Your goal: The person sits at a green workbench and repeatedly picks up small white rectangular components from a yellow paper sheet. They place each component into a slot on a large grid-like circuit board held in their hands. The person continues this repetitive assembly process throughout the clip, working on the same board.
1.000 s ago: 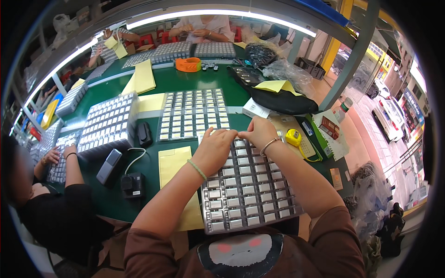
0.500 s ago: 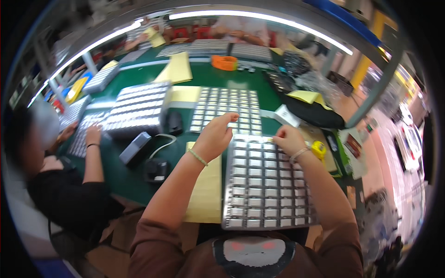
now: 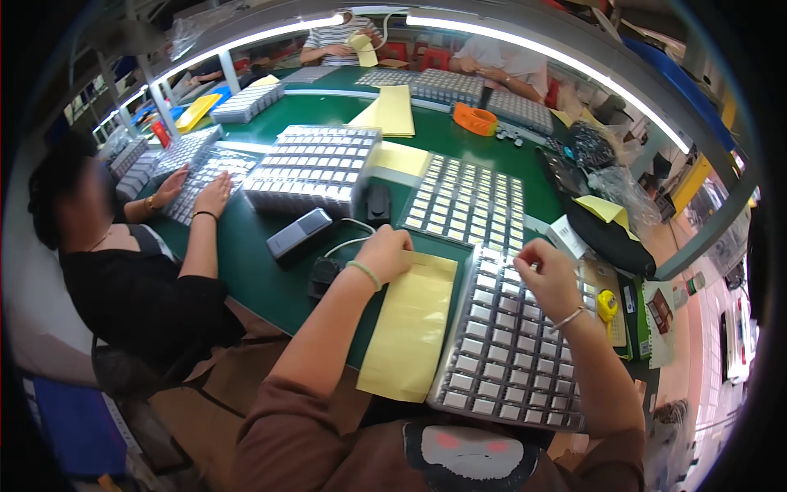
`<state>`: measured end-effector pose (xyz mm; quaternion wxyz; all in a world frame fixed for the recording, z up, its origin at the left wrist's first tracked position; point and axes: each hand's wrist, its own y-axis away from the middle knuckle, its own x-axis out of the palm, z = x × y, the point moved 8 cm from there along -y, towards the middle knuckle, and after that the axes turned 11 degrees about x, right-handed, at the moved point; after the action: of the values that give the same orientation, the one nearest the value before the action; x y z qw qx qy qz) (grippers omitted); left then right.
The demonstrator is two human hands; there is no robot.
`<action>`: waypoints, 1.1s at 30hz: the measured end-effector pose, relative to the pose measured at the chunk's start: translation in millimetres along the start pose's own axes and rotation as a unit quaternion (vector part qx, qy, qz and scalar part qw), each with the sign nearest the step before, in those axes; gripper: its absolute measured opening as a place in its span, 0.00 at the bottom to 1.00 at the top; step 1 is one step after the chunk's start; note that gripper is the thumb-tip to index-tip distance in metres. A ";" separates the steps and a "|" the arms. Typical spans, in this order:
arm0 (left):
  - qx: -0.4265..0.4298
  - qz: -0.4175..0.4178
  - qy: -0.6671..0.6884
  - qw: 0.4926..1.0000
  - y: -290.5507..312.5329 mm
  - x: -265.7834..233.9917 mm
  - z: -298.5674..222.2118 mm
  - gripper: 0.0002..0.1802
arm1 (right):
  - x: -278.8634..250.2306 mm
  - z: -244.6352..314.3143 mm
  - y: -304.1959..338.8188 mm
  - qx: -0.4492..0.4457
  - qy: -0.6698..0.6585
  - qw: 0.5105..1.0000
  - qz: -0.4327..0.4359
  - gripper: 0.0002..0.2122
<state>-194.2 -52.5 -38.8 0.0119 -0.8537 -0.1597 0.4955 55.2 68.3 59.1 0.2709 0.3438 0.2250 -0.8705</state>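
My left hand (image 3: pixel 384 252), with a pale green bracelet at its wrist, is at the upper left corner of a yellow paper sheet (image 3: pixel 407 328). Its fingers are closed at the sheet's edge, the tips partly hidden. To the right lies a clear plastic tray (image 3: pixel 437 395) with rows of small silver-white rectangular blocks (image 3: pixel 470 345). Over the tray's far part is my right hand (image 3: pixel 548 279), thumb and fingers pinched together. Anything between those fingertips is too small to make out. Beyond, a second tray (image 3: pixel 465 199) holds blocks with yellowish tops.
On the green table (image 3: pixel 320 111), stacked trays (image 3: pixel 311 168) stand left of centre, near a grey box-shaped device (image 3: pixel 298 234) and a black adapter (image 3: pixel 325 279). An orange tape roll (image 3: pixel 475 120) lies farther back. A yellow tape measure (image 3: pixel 607 305) is at right. A co-worker (image 3: pixel 139 271) handles a tray on the left.
The view has turned left. My left hand has gone from above the far tray to the yellow sheet's top corner. My right hand stays over the near tray's far part, still pinched.
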 end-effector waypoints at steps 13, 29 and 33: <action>0.040 -0.126 0.500 0.856 18.5 -18.1 -41.6 0.09 | 87.0 66.9 -1.4 -0.144 0.015 0.989 -0.005 0.12; 0.062 -0.187 0.487 0.851 14.9 10.4 -25.3 0.08 | 88.4 78.1 4.2 -0.225 0.078 0.970 -0.054 0.04; 0.040 -0.148 0.557 0.816 13.4 17.8 -24.2 0.09 | 92.1 71.5 -3.3 -0.213 0.100 0.971 -0.030 0.03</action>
<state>-162.0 -56.8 -43.9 0.2061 -0.9486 -0.2307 -0.0663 -37.8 0.3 40.8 0.2879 0.3567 0.4417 -0.7712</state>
